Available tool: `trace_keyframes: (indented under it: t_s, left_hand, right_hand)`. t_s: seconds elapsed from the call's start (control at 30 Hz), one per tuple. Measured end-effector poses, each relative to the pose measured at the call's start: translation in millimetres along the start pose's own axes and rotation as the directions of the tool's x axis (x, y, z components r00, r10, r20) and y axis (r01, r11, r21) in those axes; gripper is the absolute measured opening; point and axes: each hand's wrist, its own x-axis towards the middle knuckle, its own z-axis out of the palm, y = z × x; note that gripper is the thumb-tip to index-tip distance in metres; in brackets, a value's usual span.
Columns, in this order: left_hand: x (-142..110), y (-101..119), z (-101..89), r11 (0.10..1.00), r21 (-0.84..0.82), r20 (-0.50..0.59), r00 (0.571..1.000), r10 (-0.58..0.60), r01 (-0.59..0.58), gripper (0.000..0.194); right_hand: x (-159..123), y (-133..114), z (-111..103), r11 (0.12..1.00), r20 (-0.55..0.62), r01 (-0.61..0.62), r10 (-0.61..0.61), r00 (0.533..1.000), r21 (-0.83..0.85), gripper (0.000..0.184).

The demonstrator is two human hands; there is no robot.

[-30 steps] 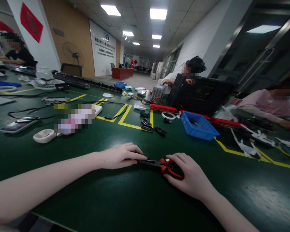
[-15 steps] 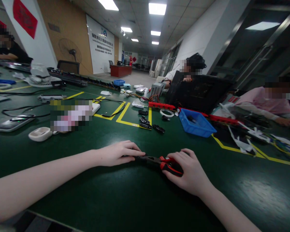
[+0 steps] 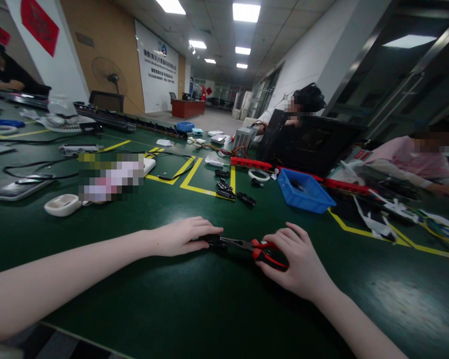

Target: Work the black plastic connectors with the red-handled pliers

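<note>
My right hand (image 3: 294,262) is closed around the red and black handles of needle-nose pliers (image 3: 260,249). Their long jaws point left and reach a small black plastic part (image 3: 214,240), but I cannot tell whether they grip it. My left hand (image 3: 185,237) pinches that black part between thumb and fingers, partly hiding it. Both hands are low over the green table, in front of several similar black pieces (image 3: 224,188) lying by a yellow tape corner.
A blue tray (image 3: 305,192) holding a dark item stands right of the loose pieces. At left lie a phone-like device (image 3: 22,187), a black cable and a white case (image 3: 62,205). A dark computer case (image 3: 310,144) stands at the back right. Other people sit at the far sides.
The pliers and my right hand have shifted slightly right. More of the black part now shows beside my left fingertips, and my left hand has barely moved.
</note>
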Motion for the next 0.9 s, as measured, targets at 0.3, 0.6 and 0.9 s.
trace_keyframes:
  t_s: [0.3, 0.6, 0.9]
  left_hand:
    - [1.6, -1.4, 0.3, 0.995, -0.097, -0.01, 1.0, 0.023, -0.024, 0.02]
    - [1.1, -6.4, 2.1, 0.992, -0.12, -0.023, 1.0, 0.02, -0.023, 0.023]
    - [0.9, -3.7, 0.2, 0.99, -0.14, -0.052, 0.998, 0.021, -0.028, 0.024]
  right_hand:
    - [0.3, -3.4, 3.9, 0.999, 0.027, -0.008, 0.007, 1.0, 0.034, 0.033]
    - [-0.4, -2.0, 3.2, 0.999, 0.008, 0.037, -0.037, 0.999, 0.016, 0.032]
    - [-0.5, 2.0, 3.6, 0.999, 0.015, 0.053, -0.053, 0.998, -0.003, 0.032]
